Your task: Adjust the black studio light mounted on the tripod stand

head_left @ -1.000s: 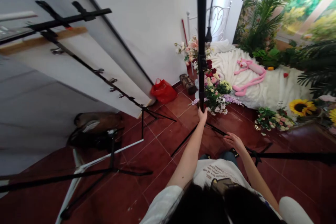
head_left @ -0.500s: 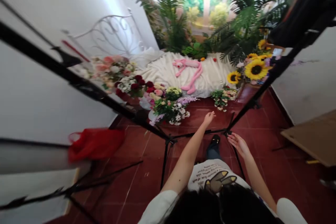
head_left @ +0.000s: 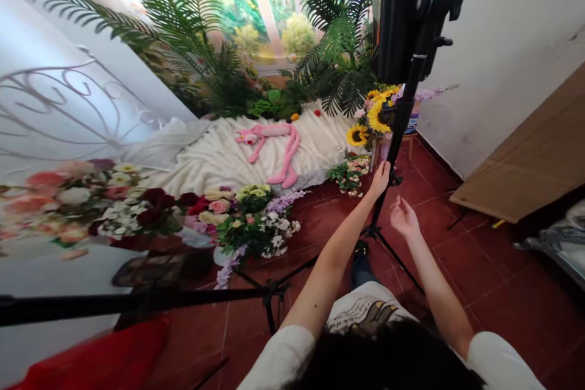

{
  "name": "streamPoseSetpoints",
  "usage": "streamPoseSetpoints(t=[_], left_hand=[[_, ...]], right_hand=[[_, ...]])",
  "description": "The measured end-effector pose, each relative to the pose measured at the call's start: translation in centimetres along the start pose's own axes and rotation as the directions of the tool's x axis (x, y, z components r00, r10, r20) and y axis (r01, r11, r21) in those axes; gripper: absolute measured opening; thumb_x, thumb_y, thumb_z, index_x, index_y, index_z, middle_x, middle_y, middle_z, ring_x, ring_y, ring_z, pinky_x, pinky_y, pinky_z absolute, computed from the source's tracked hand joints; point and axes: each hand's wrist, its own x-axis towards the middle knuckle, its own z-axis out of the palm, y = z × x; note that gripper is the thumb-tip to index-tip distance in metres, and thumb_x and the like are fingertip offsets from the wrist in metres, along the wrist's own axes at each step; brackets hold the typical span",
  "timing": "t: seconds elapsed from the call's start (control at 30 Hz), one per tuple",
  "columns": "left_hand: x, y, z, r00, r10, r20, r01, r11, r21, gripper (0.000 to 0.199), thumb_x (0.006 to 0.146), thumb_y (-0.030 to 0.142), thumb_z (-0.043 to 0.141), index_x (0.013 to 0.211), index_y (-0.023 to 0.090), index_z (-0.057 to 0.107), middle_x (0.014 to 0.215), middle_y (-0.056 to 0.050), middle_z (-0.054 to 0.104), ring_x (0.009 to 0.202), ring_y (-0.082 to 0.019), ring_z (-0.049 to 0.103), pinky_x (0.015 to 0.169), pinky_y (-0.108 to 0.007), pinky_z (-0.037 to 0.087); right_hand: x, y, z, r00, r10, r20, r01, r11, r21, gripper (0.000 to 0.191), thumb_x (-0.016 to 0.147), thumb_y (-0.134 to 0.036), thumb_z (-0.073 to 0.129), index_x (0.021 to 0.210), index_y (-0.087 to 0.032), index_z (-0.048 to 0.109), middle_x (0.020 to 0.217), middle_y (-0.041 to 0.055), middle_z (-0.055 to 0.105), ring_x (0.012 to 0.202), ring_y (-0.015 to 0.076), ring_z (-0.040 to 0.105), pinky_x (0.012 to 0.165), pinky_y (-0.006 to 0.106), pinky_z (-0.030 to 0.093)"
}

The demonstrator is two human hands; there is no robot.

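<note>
1. While I am watching, the left hand (head_left: 380, 179) is touching the black stand (head_left: 398, 135); its fingers are partly hiding, so I cannot tell if that grip is pinching.
2. The right hand (head_left: 404, 218) is hanging near the stand, its grip loosely spread.
3. The stand is resting on the red floor (head_left: 493, 268), carrying a black box (head_left: 414, 18).
4. A pink toy (head_left: 276, 130) is lying on white cloth (head_left: 214, 153).

Backdrop (head_left: 247, 42) (plus light stand (head_left: 400, 122)) shows a photo studio.
</note>
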Motion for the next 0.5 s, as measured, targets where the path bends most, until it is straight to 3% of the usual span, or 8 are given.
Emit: streamPoseSetpoints(t=[0.1, 0.2, 0.33, 0.5], left_hand=[[-0.1, 0.0, -0.1, 0.999, 0.014, 0.034, -0.014, 1.0, 0.011, 0.063, 0.092, 0.073, 0.037, 0.102, 0.018, 0.065, 0.085, -0.005, 0.068, 0.082, -0.017, 0.067, 0.083, -0.031, 0.056], [0.0, -0.2, -0.2, 1.0, 0.019, -0.023, -0.018, 0.999, 0.028, 0.063, 0.09, 0.074, 0.04, 0.099, 0.017, 0.066, 0.088, -0.007, 0.069, 0.094, -0.021, 0.066, 0.089, -0.032, 0.054], [0.1, -0.3, 0.0, 0.999, 0.045, -0.019, -0.044, 0.999, 0.028, 0.064, 0.09, 0.074, 0.039, 0.1, 0.017, 0.066, 0.09, -0.007, 0.068, 0.091, -0.02, 0.065, 0.089, -0.033, 0.053], [-0.4, -0.3, 0.2, 0.997, 0.066, -0.034, -0.065, 0.997, 0.03, 0.066, 0.091, 0.075, 0.035, 0.104, 0.018, 0.065, 0.094, -0.008, 0.068, 0.088, -0.018, 0.064, 0.089, -0.032, 0.052]], right_hand=[[1.6, -1.6, 2.0, 0.995, -0.009, 0.102, 0.005, 0.999, 0.042, 0.02, 0.096, -0.027, 0.05, 0.087, -0.025, 0.068, 0.078, -0.0017, 0.068, 0.07, 0.008, 0.064, 0.063, 0.014, 0.053], [3.1, -2.9, 3.2, 0.975, 0.033, 0.218, -0.085, 0.968, 0.238, 0.027, 0.1, -0.027, 0.047, 0.076, -0.023, 0.059, 0.066, -0.0036, 0.061, 0.056, 0.0072, 0.056, 0.049, 0.012, 0.047], [4.5, -4.1, 3.0, 0.911, 0.112, 0.398, -0.296, 0.849, 0.438, 0.036, 0.101, -0.021, 0.042, 0.065, -0.024, 0.04, 0.052, -0.0069, 0.047, 0.041, 0.0064, 0.044, 0.038, 0.012, 0.038], [5.1, -4.7, 2.0, 0.859, 0.206, 0.47, -0.431, 0.785, 0.445, 0.036, 0.102, -0.022, 0.037, 0.067, -0.027, 0.037, 0.051, -0.0066, 0.045, 0.039, 0.0078, 0.042, 0.036, 0.014, 0.039]])
